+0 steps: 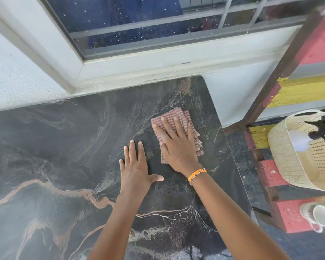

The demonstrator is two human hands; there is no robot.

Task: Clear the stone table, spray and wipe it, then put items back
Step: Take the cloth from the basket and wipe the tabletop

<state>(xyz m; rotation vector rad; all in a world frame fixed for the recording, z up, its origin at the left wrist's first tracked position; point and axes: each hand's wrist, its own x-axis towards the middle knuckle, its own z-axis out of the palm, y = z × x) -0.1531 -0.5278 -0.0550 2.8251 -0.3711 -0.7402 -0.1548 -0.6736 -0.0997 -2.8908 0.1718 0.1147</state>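
The dark stone table (pixel 64 147) with pale and orange veins fills the lower left of the head view. A folded pink checked cloth (pixel 178 117) lies near its far right corner. My right hand (pixel 174 142) presses flat on the cloth, fingers spread, an orange bracelet at the wrist. My left hand (pixel 135 166) rests flat on the bare stone just left of the cloth, fingers apart and holding nothing. A spray bottle (pixel 315 132) with a black trigger stands inside a woven basket (pixel 289 158) to the right of the table.
A white wall and window frame (pixel 139 68) run along the table's far edge. A painted red, yellow and grey wooden bench (pixel 270 173) stands at the right, bearing the basket and a pale mug (pixel 323 216). Dark floor shows between table and bench.
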